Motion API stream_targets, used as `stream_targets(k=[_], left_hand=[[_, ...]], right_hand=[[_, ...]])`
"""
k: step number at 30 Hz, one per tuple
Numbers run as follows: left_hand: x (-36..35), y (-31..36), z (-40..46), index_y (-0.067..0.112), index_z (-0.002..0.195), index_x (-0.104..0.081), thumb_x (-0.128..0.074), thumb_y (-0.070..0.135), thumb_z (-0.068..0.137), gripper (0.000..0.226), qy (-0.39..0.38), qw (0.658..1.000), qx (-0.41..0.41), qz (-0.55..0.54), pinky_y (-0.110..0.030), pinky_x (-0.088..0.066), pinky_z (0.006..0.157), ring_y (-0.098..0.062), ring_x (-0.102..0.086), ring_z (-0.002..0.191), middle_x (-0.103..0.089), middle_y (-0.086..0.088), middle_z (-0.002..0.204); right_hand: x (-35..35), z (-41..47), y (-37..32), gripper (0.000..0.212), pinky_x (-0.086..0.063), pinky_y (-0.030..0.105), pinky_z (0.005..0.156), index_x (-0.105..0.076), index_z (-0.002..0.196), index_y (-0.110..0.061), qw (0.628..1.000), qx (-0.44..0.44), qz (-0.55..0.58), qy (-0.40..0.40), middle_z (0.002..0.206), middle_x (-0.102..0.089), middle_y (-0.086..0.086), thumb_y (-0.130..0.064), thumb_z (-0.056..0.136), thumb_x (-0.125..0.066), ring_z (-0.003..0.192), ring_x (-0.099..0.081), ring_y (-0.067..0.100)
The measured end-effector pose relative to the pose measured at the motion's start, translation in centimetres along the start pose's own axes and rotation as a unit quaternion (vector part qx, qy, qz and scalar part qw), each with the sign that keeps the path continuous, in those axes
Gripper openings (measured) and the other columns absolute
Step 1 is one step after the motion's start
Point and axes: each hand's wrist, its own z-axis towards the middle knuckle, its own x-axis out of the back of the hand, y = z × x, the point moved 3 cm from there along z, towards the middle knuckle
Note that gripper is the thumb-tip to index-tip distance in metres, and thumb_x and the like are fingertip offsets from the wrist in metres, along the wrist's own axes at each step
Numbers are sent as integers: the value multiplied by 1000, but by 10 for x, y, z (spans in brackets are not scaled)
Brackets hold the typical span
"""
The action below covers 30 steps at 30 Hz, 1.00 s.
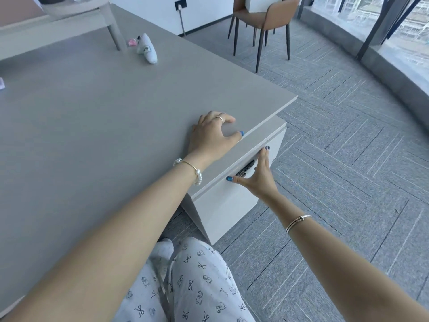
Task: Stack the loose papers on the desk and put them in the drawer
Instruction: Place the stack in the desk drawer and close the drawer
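Observation:
The grey desk [92, 117] fills the left of the view. Under its right edge sits a white drawer unit [227, 205] whose top drawer front looks flush and carries a dark handle [245, 169]. My left hand [213, 135] rests on the desk top by that edge, fingers curled and thumb at the rim, holding nothing. My right hand [257, 175] lies flat against the drawer front beside the handle, fingers spread. No loose papers show on the desk; only a pale corner of something [1, 83] pokes in at the far left edge.
A small white shoe-shaped object [147, 48] and a pink item [132, 42] lie at the desk's far side near a grey table leg [115, 34]. A brown chair [262, 22] stands on the carpet beyond. My knees in patterned trousers [197, 282] are under the desk edge.

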Motion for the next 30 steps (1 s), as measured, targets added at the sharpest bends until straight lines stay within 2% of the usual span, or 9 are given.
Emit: stream_targets(k=[4, 7, 9, 18, 20, 25, 30], left_hand=[[0, -1, 2, 26, 113, -59, -62, 41, 80, 37, 2, 1000, 1, 4, -34, -34, 103, -16, -42, 123, -52, 6, 129], [0, -1, 2, 26, 113, -59, -62, 41, 80, 36, 2, 1000, 4, 3, -34, -33, 102, -15, -41, 123, -51, 6, 129], [-1, 0, 1, 26, 113, -59, -62, 40, 80, 36, 1, 1000, 4, 4, -33, -32, 102, -15, -41, 123, -52, 6, 128], [0, 2, -1, 25, 113, -59, -61, 40, 81, 36, -4, 1000, 6, 16, -33, -30, 101, -17, -41, 124, -53, 4, 129], [0, 3, -3, 23, 114, -59, -60, 40, 82, 36, -7, 1000, 0, 27, -33, -31, 102, -19, -41, 124, -53, 1, 129], [1, 7, -7, 18, 119, -56, -55, 38, 87, 38, -20, 998, -17, 50, -36, -31, 104, -24, -40, 125, -52, -4, 131], [4, 15, -18, 14, 122, -55, -50, 33, 91, 37, -41, 993, -40, 103, -39, -36, 103, -29, -43, 123, -54, -10, 132]], right_hand=[[-8, 4, -5, 136, -19, 41, 118, 5, 148, -4, 1000, 10, 9, 18, 159, 9, 13, -45, 55, -85, 147, 11, 18], [-7, 6, -1, 134, -5, 25, 117, 4, 148, -4, 999, 18, 10, 28, 160, 7, 12, -44, 56, -85, 147, 9, 18], [-7, 7, 0, 134, -2, 19, 111, 4, 148, -4, 999, 19, 3, 26, 160, 7, 11, -45, 56, -84, 147, 9, 17], [2, 3, -5, 130, -7, 22, 113, 5, 148, -2, 999, -6, -44, -28, 160, 6, 9, -52, 61, -79, 147, 9, 15], [5, -4, -9, 122, -11, 26, 115, 0, 148, -4, 998, 5, -50, -35, 161, 0, 9, -50, 65, -77, 148, 3, 16], [27, -30, -22, 96, -21, 28, 112, -18, 147, -6, 998, 33, -56, 11, 156, -24, 9, -45, 76, -70, 144, -21, 20], [60, -62, -35, 72, -38, 32, 104, -45, 135, -10, 997, 39, -53, 46, 139, -53, 6, -46, 78, -68, 128, -48, 21]])
